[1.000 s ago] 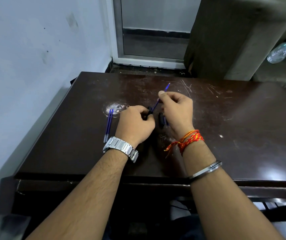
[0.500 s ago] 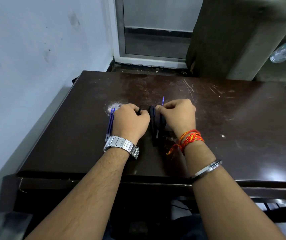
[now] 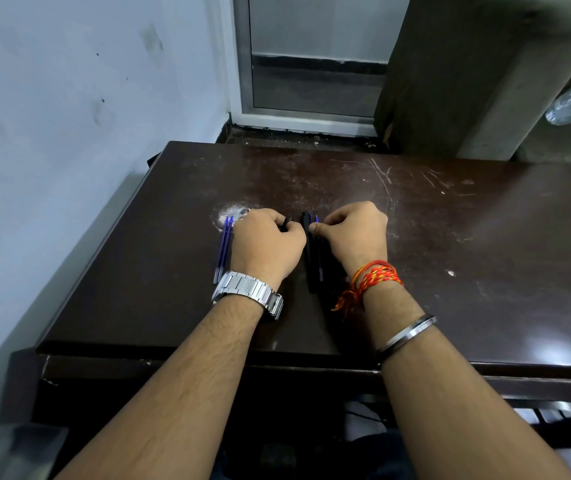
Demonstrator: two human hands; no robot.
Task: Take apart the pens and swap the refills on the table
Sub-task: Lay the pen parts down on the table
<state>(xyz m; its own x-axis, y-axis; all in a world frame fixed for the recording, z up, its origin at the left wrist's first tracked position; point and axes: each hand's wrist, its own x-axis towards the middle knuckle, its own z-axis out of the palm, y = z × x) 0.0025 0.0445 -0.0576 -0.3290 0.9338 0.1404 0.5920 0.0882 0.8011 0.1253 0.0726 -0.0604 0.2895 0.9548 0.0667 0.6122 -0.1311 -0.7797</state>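
Observation:
Two blue refills [image 3: 222, 247] lie side by side on the dark brown table [image 3: 450, 237], just left of my left hand [image 3: 265, 245]. That hand is closed around a small black pen part [image 3: 288, 221] that peeks out between thumb and finger. Black pen barrels [image 3: 309, 258] lie lengthwise between my two hands. My right hand [image 3: 355, 233] pinches a thin blue refill [image 3: 318, 244] that lies along the barrels, its tip pointing away from me.
A pale wall runs close along the table's left edge. A scuffed white patch [image 3: 234, 211] marks the tabletop near the refills. Behind the table stand a door frame [image 3: 242, 64] and a large dark block [image 3: 467, 64]. A plastic bottle [image 3: 569, 103] lies at far right.
My right hand has lowered the blue refill from the air down onto the table beside the black barrels. My left hand has also dropped to the tabletop, still closed.

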